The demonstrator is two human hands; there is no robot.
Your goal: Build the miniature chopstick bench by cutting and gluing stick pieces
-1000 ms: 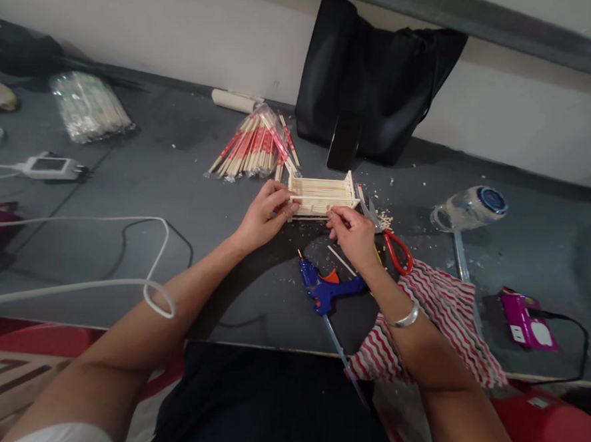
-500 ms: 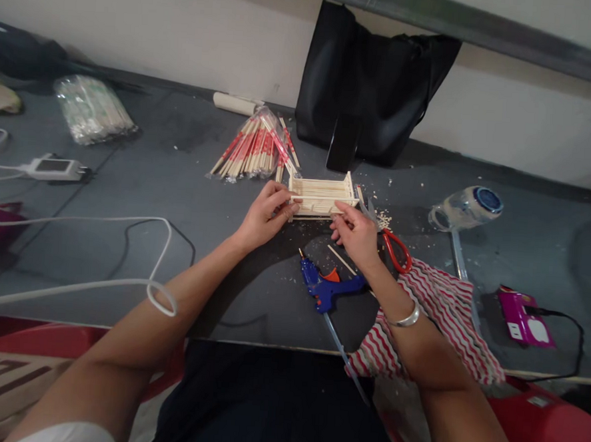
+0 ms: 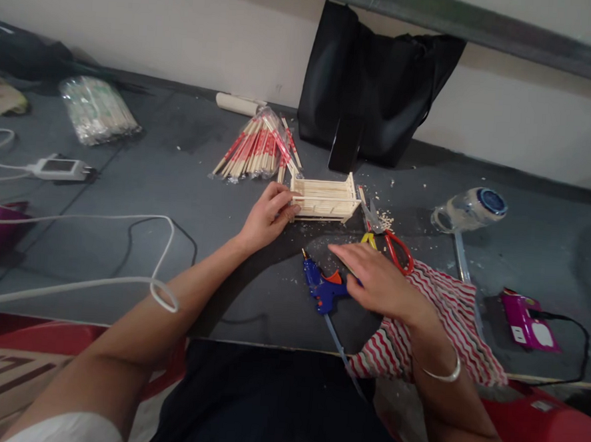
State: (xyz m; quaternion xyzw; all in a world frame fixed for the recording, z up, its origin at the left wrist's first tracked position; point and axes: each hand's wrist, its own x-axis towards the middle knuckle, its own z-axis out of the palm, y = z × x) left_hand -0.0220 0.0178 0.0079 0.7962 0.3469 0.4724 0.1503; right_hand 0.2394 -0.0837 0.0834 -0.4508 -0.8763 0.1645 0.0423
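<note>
My left hand [image 3: 268, 218] pinches the left end of a small model made of wooden sticks [image 3: 325, 197], a low frame with raised corner posts that rests on the table. My right hand [image 3: 379, 276] is off the model, its fingers stretched out above the handle of a blue glue gun [image 3: 320, 284] with an orange trigger. That hand hides most of the handle. The gun lies with its nozzle towards the model. Just beyond the right fingers are red-handled scissors [image 3: 398, 252] and a yellow-handled tool [image 3: 369, 239], partly covered.
Bagged red-tipped chopsticks [image 3: 260, 149] lie behind the model, and a phone [image 3: 345, 145] leans on a black bag [image 3: 374, 86]. To the right are a plastic jar [image 3: 469, 210], a striped cloth [image 3: 440, 316] and a purple box [image 3: 528, 320]. A white cable [image 3: 160, 259] loops at left.
My right hand has let go of the stick model and moved down and right, over the glue gun's handle. My left hand keeps its hold on the model.
</note>
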